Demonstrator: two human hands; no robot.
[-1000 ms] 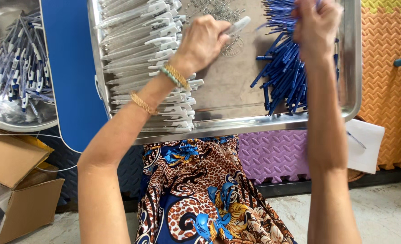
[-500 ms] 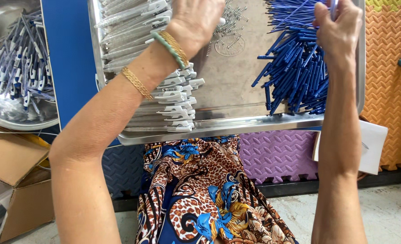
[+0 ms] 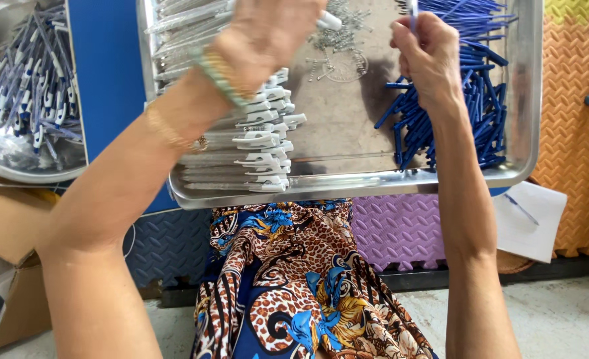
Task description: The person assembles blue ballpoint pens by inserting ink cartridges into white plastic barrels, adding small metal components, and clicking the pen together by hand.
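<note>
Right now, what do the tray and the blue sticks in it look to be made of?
Tray: looks like bare metal, perhaps steel; its rim shines and mirrors the parts. Blue sticks: probably plastic, an even, glossy blue all over. The right hand holds one, the left hand a white piece.

White pen barrel; blue refill

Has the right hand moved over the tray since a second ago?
Yes. The right hand has shifted left, off the pile of blue pen parts toward the tray's bare middle.
</note>
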